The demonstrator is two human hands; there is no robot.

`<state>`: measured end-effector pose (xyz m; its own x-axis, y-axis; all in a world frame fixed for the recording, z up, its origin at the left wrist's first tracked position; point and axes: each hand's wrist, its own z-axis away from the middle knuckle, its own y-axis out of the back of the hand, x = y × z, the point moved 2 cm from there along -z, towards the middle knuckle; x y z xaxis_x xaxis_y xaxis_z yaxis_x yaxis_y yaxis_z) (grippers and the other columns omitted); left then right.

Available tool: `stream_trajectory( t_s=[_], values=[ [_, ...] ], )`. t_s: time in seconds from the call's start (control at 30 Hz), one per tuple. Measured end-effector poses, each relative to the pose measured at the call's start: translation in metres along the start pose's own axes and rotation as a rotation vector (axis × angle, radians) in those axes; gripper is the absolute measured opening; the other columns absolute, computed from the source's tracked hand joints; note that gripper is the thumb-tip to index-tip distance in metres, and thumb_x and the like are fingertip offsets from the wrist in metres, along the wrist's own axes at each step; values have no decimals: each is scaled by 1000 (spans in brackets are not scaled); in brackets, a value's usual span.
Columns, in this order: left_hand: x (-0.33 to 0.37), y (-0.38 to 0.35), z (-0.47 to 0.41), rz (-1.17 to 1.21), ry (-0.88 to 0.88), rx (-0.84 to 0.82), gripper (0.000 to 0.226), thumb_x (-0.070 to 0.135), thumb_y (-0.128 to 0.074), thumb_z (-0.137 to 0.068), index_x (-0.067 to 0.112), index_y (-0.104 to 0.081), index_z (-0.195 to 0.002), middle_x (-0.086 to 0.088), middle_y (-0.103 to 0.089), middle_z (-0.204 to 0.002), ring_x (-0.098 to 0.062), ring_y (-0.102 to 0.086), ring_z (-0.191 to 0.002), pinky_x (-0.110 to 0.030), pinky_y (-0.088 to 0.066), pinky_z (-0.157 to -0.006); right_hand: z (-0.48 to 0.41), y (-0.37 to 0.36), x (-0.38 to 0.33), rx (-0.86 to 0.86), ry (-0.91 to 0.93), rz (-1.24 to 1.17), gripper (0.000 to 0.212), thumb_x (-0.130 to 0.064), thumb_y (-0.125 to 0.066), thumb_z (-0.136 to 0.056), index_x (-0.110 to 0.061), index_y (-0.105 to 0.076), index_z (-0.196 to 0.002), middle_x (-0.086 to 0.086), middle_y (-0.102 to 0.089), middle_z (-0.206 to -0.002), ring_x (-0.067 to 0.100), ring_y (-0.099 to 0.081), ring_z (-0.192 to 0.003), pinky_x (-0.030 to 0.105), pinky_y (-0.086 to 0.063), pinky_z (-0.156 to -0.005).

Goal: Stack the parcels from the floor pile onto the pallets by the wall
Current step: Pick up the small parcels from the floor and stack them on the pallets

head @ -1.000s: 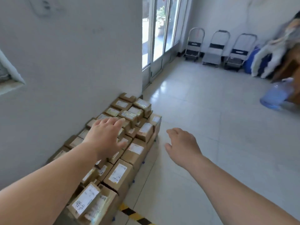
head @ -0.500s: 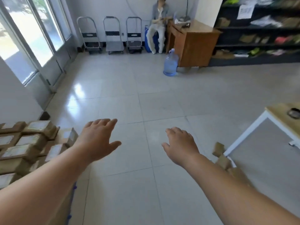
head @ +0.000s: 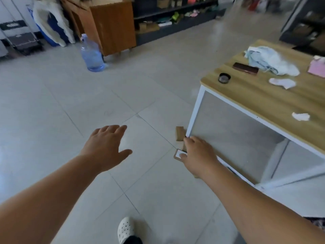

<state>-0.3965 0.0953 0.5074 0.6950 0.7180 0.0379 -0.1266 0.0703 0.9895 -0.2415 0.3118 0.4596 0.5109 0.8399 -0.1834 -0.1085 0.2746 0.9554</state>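
L hand [head: 105,148]: held out over floor [head: 52,120], palm down, four fingers straight & close together, thumb splayed; holds nothing. R hand [head: 199,154]: low by corner leg of table [head: 263,103], fingers loosely bent, not closed; contact w/ parcels cannot be confirmed. Brown parcel [head: 179,133]: on floor just beside table leg. Labelled parcel [head: 178,154]: flat on floor, partly hidden by R thumb.

Hands: 2, left hand [head: 105,148] + right hand [head: 198,155]. Parcels [head: 179,133] on floor [head: 52,111]: 2 visible. 1 water jug [head: 92,55], 1 worktop [head: 263,103], 1 shoe [head: 124,229].
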Motion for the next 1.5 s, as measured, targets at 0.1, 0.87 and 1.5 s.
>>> stream_trajectory(
  t_s=[0.1, 0.87, 1.5],
  values=[
    [4, -2, -49, -27, -118, -33, 83, 61, -52, -90, 23, -18, -155, 2, -31, -157, -20, -27, -145, -34, -20, -118, -14, -4, 17, 0, -145, -17, 51, -41, -51, -97, -17, -40, -141, 3, -46, -143, 28, -45, -128, 37, -37, -104],
    [152, -195, -346, -222, -646, -303, 84, 63, -50, -90, 20, -14, -154, -3, -25, -157, -23, -24, -145, -37, -21, -118, -147, -155, 196, -148, -921, -340, 59, -41, -49, -99, -10, -33, -146, 10, -47, -140, 29, -47, -127, 37, -42, -97],
    [218, -692, -508, -378, -684, -363, 107, 72, -63, -75, 11, -17, -150, -7, -34, -147, -28, -29, -140, -44, -24, -116, -320, -581, 321, 106, -1422, -723, 110, -55, -71, -80, -3, -9, -155, 15, -18, -160, 31, -18, -148, 43, -23, -119]
  ],
)
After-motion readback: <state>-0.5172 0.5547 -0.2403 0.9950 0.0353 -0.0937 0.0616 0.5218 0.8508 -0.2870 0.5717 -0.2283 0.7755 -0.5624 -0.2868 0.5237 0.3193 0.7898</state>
